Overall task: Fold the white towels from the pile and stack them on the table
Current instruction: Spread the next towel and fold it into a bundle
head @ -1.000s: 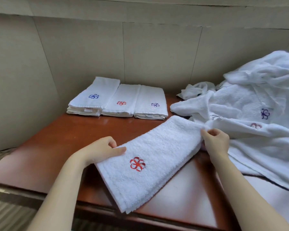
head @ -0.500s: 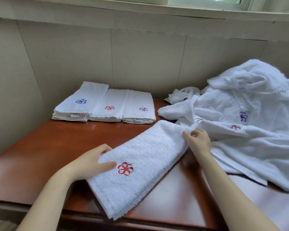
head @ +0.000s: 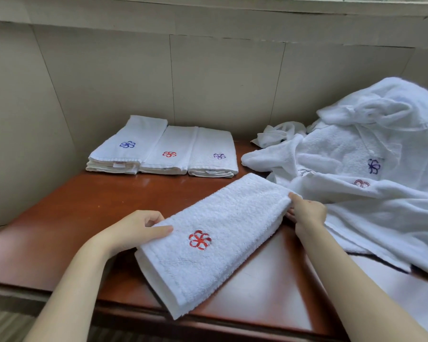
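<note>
- Lying slantwise across the near part of the table [head: 84, 206] in the head view, the folded towel [head: 232, 218] runs from the near edge up toward the far right. Its near corner hangs just over the table's edge.
- A red flower emblem [head: 199, 240] faces up on the towel, closer to its near-left end.
- The left hand [head: 134, 230] holds the towel's left edge: the thumb lies flat on top of the cloth and the fingers curl in at the edge beside it.
- The right hand [head: 307, 213] grips the towel's far-right end, with the thumb on top and the fingers tucked beneath the folded layers.
- Just right of that hand lies the pile [head: 356, 206] of unfolded white towels, heaped and rumpled over the table's right side. A dark blue flower and part of a red one show on it.
- The pile touches the held towel's far end.
- At the far left of the table, against the wall [head: 208, 82], three folded stacks sit side by side and touching: the blue-flower stack [head: 139, 134], the red-flower stack [head: 178, 141] and the purple-flower stack [head: 214, 144].
- These stacks lie well apart from the held towel, with bare brown wood between.
</note>
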